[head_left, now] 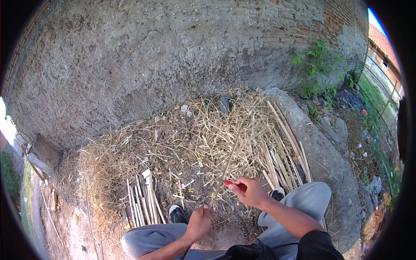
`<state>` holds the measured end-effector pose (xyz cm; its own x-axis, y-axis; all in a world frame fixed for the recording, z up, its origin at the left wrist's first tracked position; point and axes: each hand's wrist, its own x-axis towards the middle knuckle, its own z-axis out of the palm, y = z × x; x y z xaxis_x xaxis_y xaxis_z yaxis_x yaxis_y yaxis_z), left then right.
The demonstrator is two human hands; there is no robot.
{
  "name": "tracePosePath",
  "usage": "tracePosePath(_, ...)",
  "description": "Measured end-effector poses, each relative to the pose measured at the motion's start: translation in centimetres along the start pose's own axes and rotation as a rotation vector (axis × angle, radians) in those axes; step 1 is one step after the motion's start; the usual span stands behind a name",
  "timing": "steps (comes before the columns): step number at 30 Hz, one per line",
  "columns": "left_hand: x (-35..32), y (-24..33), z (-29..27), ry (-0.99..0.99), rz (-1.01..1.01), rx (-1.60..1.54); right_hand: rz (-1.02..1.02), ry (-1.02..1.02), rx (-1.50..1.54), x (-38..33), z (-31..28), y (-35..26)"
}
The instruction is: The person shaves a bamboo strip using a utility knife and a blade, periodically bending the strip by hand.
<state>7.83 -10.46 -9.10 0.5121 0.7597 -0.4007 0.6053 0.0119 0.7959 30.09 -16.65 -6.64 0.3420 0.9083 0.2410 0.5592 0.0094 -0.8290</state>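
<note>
My left hand (200, 224) is closed around the lower part of a long thin bamboo strip (231, 153), which slants up and away to the right. Above and to the right, my right hand (248, 193) grips a small red-handled knife (228, 183) against the strip. The knife's blade is too small to make out. Pale split strips (145, 200) lie in a bundle by my left foot. More long strips (284, 162) rest beside my right foot, against a stone ledge.
Curly pale shavings (221, 134) cover the ground ahead. A rough plastered wall (173, 56) rises behind them. The long stone ledge (329, 177) runs along the right, with a green plant (318, 71) beyond. My knees are bent on both sides of my hands.
</note>
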Motion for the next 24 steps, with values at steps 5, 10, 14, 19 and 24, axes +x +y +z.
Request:
tracePosePath(5, -0.9, 2.5, -1.2, -0.072, -0.153, -0.339, -0.11, -0.02, -0.043, -0.6, 0.7, 0.8)
tracePosePath(10, -1.1, 3.9, -2.4, -0.21, -0.267, -0.629, -0.218, 0.022, -0.023, -0.9, 1.1, 0.2)
tracePosePath(14, -1.6, 4.3, -2.4, -0.213, -0.276, -0.652, -0.196, -0.034, -0.02, -0.8, 1.0, 0.1)
tracePosePath(19, -2.5, 3.8, -2.1, -0.201, -0.219, -0.714, -0.339, 0.086, -0.035, -0.9, 1.3, -0.1)
tracePosePath(24, -3.2, 2.8, -1.2, -0.116, -0.099, -0.402, -0.173, -0.005, -0.124, -1.0, 1.5, 1.1)
